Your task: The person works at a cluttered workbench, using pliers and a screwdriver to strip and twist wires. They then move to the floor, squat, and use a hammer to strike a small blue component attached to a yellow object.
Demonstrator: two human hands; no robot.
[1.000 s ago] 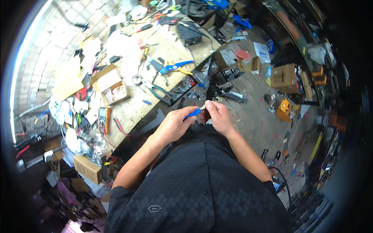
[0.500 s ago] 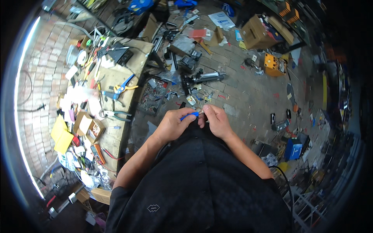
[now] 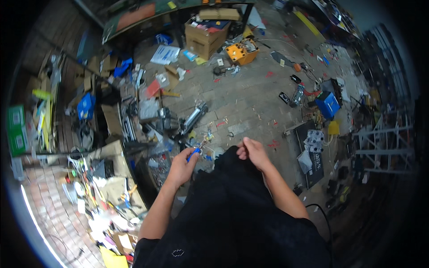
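My left hand [image 3: 181,166] grips a small blue-handled item [image 3: 194,153], whose thin, pale metallic end pokes up beyond the thumb; exactly what it is, I cannot make out. To its right and slightly higher in the view, my right hand [image 3: 251,153] is apart from it, fingers curled and thumb near the index finger; anything within them is too small to see. Dark clothing fills the space below and between both hands. Past the left hand, a silver and black cylindrical device [image 3: 193,117] lies on the littered brick floor.
At lower left stands a cluttered workbench [image 3: 136,196] with pliers and tools. Ahead are a cardboard box [image 3: 201,42] and an orange device [image 3: 241,52]. On the right are a blue box-shaped unit [image 3: 327,106], a dark panel [image 3: 313,172] and metal racking [image 3: 384,147].
The view has swung right, so the bench has slid to the lower left. My hands have separated: the left keeps the blue item, and the right has let go of its end.
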